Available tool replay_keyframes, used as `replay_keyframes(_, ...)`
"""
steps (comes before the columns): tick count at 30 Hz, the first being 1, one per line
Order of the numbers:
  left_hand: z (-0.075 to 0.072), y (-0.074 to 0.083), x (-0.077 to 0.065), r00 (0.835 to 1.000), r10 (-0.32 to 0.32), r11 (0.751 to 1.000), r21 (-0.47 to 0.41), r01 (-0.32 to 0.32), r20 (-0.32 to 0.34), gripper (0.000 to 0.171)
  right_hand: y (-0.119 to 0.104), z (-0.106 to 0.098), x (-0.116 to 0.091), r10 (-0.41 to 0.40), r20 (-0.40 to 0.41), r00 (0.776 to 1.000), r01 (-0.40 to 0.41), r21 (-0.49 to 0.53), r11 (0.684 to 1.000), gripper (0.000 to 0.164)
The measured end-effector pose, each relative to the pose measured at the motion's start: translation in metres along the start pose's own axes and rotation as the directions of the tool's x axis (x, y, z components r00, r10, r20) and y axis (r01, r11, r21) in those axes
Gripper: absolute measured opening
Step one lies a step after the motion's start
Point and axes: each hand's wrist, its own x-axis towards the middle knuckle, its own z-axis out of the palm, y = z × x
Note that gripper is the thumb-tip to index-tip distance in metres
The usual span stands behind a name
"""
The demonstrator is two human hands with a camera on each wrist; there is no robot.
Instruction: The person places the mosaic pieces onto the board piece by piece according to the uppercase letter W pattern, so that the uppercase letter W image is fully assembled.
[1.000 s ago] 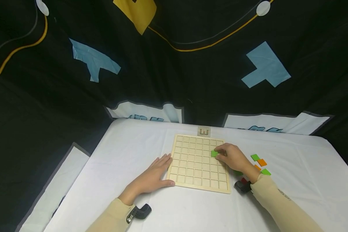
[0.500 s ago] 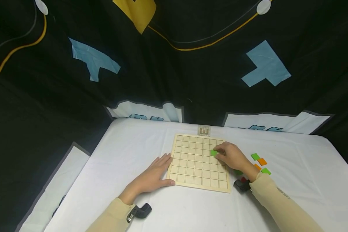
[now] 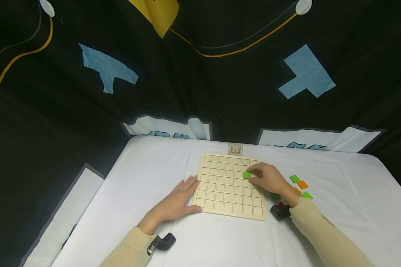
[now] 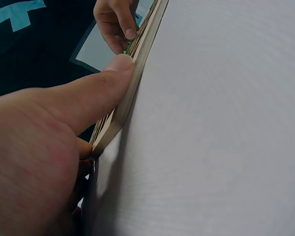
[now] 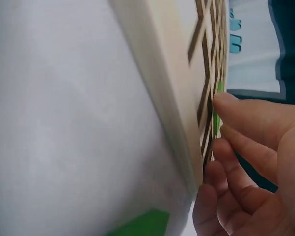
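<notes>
A square wooden grid board (image 3: 228, 193) lies on the white table. My left hand (image 3: 175, 202) rests flat at the board's left edge, fingers straight and spread. In the left wrist view, its thumb (image 4: 95, 93) touches the board's wooden rim (image 4: 132, 93). My right hand (image 3: 270, 180) is over the board's right side, pinching a small green square tile (image 3: 246, 175) between thumb and finger. The right wrist view shows that green tile (image 5: 216, 120) edge-on at the fingertips, low over the grid. Whether it lies inside a cell I cannot tell.
Right of the board lie loose tiles: green ones (image 3: 294, 179), orange ones (image 3: 302, 184) and a red one (image 3: 281, 205), partly hidden by my right wrist. A small patterned square (image 3: 235, 149) sits just beyond the board's far edge. A black curtain (image 3: 200, 89) hangs behind the table.
</notes>
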Motion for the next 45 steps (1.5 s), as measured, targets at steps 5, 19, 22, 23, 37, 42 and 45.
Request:
replay_keyframes(5,0.000,0.000,0.000,1.000,0.007,1.000,-0.004,-0.007,-0.004,0.094,0.009,-0.008,-0.006,-0.002,-0.040,0.999,0.004,0.062,0.998,0.035)
replay_keyframes(19,0.000,-0.002,-0.001,1.000,0.022,0.999,-0.024,-0.022,-0.006,0.093,0.023,-0.046,-0.039,0.123,-0.109,0.986,-0.116,0.075,0.990,0.043)
replay_keyframes(22,0.000,-0.002,0.000,1.000,0.022,1.000,-0.019,-0.022,-0.005,0.093,0.029,-0.054,-0.047,0.137,-0.124,0.983,-0.129,0.071,0.989,0.043)
replay_keyframes(23,0.000,-0.002,0.000,1.000,0.020,1.000,-0.017,-0.020,-0.004,0.093,0.031,-0.056,-0.050,0.137,-0.132,0.982,-0.129,0.066,0.989,0.043)
replay_keyframes(37,-0.001,-0.002,-0.001,1.000,0.017,1.000,-0.020,-0.017,0.001,0.093,0.060,-0.075,-0.078,0.213,-0.152,0.965,-0.206,0.064,0.976,0.049)
replay_keyframes(42,0.000,-0.002,-0.001,1.000,0.008,1.000,-0.018,-0.008,0.002,0.094,0.071,-0.075,-0.086,0.260,-0.151,0.954,-0.252,0.072,0.965,0.053)
replay_keyframes(45,0.000,-0.002,0.000,1.000,0.008,1.000,-0.013,-0.008,0.004,0.094,0.076,-0.074,-0.089,0.302,-0.144,0.942,-0.294,0.078,0.953,0.056)
